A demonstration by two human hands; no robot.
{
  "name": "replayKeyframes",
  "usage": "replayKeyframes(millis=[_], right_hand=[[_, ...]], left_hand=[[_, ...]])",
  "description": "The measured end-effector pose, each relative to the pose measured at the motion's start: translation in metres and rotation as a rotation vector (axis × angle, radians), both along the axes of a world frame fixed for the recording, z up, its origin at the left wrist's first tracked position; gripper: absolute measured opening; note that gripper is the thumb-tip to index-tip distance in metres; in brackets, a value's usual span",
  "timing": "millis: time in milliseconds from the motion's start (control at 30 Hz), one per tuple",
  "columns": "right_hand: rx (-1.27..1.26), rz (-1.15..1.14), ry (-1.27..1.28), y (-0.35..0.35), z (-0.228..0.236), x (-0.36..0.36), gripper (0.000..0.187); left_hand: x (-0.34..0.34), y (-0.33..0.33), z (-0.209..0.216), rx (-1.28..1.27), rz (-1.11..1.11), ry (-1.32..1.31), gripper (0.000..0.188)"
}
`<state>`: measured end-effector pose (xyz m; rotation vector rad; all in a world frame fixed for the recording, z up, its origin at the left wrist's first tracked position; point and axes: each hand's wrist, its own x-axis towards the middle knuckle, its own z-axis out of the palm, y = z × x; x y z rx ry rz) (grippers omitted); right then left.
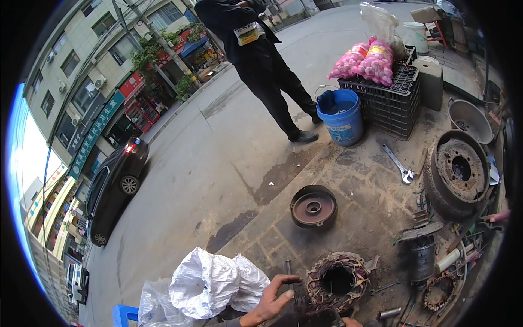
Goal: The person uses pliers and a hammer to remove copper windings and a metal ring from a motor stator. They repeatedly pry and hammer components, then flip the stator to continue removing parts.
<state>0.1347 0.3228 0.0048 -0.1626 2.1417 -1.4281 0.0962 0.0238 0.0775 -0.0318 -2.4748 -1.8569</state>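
A ring-shaped motor stator (314, 283) with ragged, bundled windings round a dark central hole sits on the ground at the bottom middle. At its left side is my left hand (271, 301), fingers curled and thumb beneath, closed round a slim dark metal rod (289, 266) that sticks up past the index finger. The rod's lower end is lost in a dark, blurred patch. My right hand (350, 322) shows only in part at the lower edge, just below the stator. It seems closed beside a dark tool-like piece, too cut off to name.
A round metal end cover (314, 206) lies beyond the stator. White sacks (204, 283) bulge at lower left. Rightward are an adjustable wrench (399, 164), a rusty wheel drum (456, 174), a blue bucket (340, 117) and a black crate (388, 108). A person in dark clothes (267, 71) stands ahead.
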Motion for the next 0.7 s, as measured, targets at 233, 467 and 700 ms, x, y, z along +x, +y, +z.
replayKeyframes(millis=[233, 467, 700], right_hand=[[-0.159, -0.277, -0.444, 0.007, -0.004, -0.001, 0.024], [-0.254, -0.267, -0.477, 0.016, -0.006, 0.001, 0.028], [-0.063, 0.009, -0.592, 0.016, 0.033, -0.020, 0.037]], left_hand=[[-0.036, 0.064, 0.019, -0.405, -0.768, 0.234, 0.039], [-0.007, 0.038, -0.028, -0.831, -0.538, -0.108, 0.066], [0.021, 0.015, -0.104, -0.603, -0.418, 0.162, 0.069]])
